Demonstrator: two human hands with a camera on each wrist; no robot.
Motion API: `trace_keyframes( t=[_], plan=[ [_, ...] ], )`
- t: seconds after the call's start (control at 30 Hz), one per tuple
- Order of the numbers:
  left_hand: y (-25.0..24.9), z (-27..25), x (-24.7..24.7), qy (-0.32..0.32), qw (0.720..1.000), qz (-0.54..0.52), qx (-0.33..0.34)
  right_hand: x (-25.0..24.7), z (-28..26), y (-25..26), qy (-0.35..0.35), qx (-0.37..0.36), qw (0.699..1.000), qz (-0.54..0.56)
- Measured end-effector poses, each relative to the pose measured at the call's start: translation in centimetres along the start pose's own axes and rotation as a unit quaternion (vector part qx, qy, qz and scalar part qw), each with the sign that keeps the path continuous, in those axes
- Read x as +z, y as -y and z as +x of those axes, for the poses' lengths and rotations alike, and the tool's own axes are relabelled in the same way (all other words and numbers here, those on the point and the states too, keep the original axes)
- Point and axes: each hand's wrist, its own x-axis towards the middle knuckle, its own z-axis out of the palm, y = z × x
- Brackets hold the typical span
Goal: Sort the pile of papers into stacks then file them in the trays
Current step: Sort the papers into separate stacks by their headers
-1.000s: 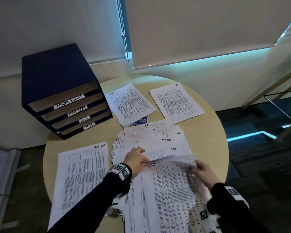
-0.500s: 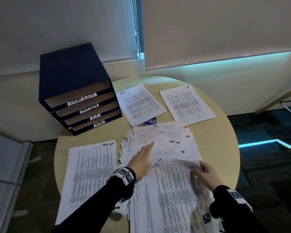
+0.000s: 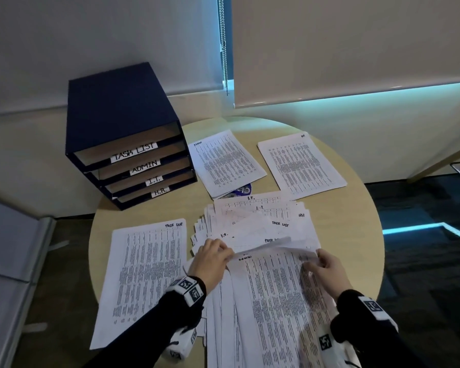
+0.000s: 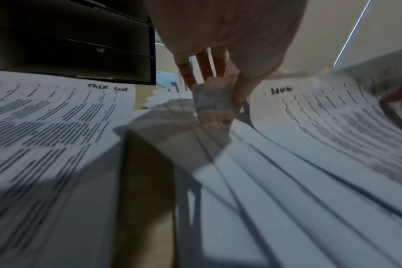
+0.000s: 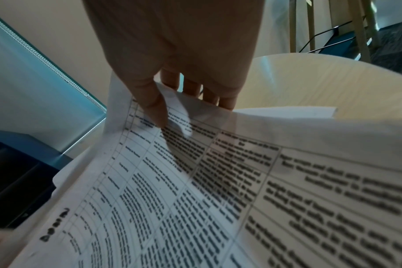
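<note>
A fanned pile of printed papers (image 3: pixel 263 224) lies mid-table. Its top sheet, marked ADMIN (image 3: pixel 276 301), is lifted at its far edge by both hands. My left hand (image 3: pixel 213 258) pinches the far left corner; in the left wrist view the fingers (image 4: pixel 209 72) and thumb close on that corner. My right hand (image 3: pixel 327 269) pinches the far right corner, thumb (image 5: pixel 154 108) on top and fingers beneath the ADMIN sheet (image 5: pixel 218 181). The blue tray unit (image 3: pixel 122 115), labelled TASK LIST, ADMIN, I.T. and H.R., stands at the back left.
On the round wooden table (image 3: pixel 356 235) a TASK LIST stack (image 3: pixel 144 277) lies left of the pile. An ADMIN stack (image 3: pixel 226 163) and another stack (image 3: pixel 300 163) lie at the back. A blue round thing (image 3: pixel 241 191) peeks from under the ADMIN stack.
Half a second ago my left hand lay flat on the pile; now its fingers pinch the top sheet's left corner. The right hand keeps its hold on the right corner.
</note>
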Motion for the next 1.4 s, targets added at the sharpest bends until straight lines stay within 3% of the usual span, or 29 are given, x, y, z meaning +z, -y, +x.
trace_keyframes(
  t=[0.13, 0.27, 0.43, 0.73, 1.0, 1.2, 1.27, 1.4],
  plan=[
    [0.4, -1.8, 1.1, 0.047, 0.998, -0.042, 0.015, 0.6, 0.9, 0.0, 0.011, 0.016, 1.0, -0.003],
    [0.3, -1.6, 0.9, 0.036, 0.999, -0.03, -0.013, 1.1, 1.0, 0.6, 0.003, 0.014, 1.0, 0.0],
    [0.3, 0.3, -1.4, 0.136, 0.99, -0.008, -0.037, 1.1, 0.7, 1.3, 0.027, 0.002, 1.0, 0.008],
    [0.1, -1.7, -0.6, 0.04, 0.999, 0.016, 0.02, 0.7, 1.5, -1.0, 0.034, 0.026, 0.999, -0.003],
    [0.4, -1.5, 0.2, 0.057, 0.998, 0.003, 0.019, 0.4, 0.0, 0.3, 0.037, 0.001, 0.999, -0.017],
    [-0.3, -0.8, -0.1, 0.039, 0.99, 0.018, 0.138, -0.5, -0.5, 0.1, 0.015, 0.033, 0.999, 0.031],
    [-0.3, -0.8, -0.1, 0.047, 0.993, -0.005, 0.109, -0.6, -0.6, 0.1, 0.012, 0.033, 0.999, 0.037],
    [0.4, 1.1, -1.1, 0.005, 0.994, -0.096, -0.06, -0.2, 0.4, -0.8, 0.008, 0.043, 0.998, 0.036]
  ],
)
